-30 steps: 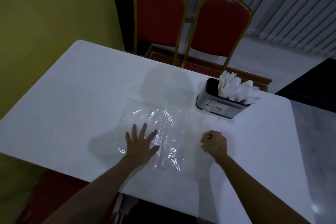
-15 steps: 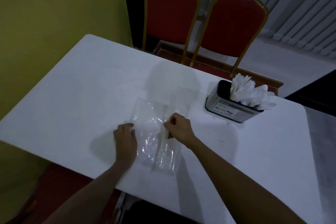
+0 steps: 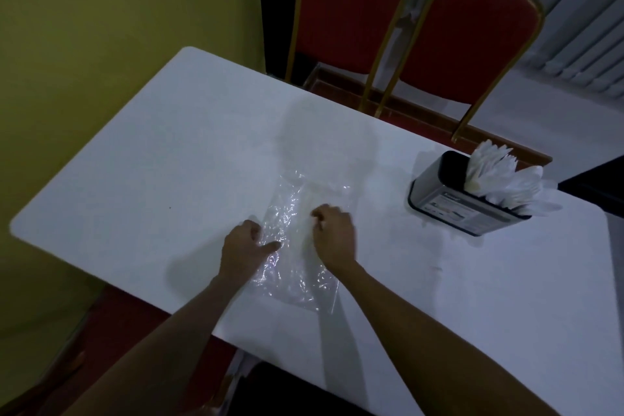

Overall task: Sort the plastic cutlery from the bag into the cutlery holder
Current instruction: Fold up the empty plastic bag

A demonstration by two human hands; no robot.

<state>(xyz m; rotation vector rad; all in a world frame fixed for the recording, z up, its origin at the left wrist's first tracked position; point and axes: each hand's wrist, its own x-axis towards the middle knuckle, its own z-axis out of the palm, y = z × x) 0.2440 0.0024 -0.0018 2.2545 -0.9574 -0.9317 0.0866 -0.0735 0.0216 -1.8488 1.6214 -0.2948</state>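
1. Centrally, a clear, crinkled plastic bag point(image 3: 297, 246) lies flat and folded lengthwise on the white rectangular bench point(image 3: 162, 172), near its front edge.
2. Left hand point(image 3: 243, 248): its grip is loosely curled, fingers bent onto the bag's left edge and thumb stretched across the film; whether it pinches or only presses cannot be told.
3. Right hand point(image 3: 335, 236): its grip is closed to a near fist on the bag's right portion, fingertips tucked under and hidden.
4. Black-and-grey rectangular cutlery holder point(image 3: 452, 204) stands on the bench well to the right of the bag, with white plastic cutlery point(image 3: 506, 179) fanned out of its right part.
5. Holder label: pale panel with print too small to read.
6. Two red padded chairs with gold frames point(image 3: 462, 37) stand behind the bench.
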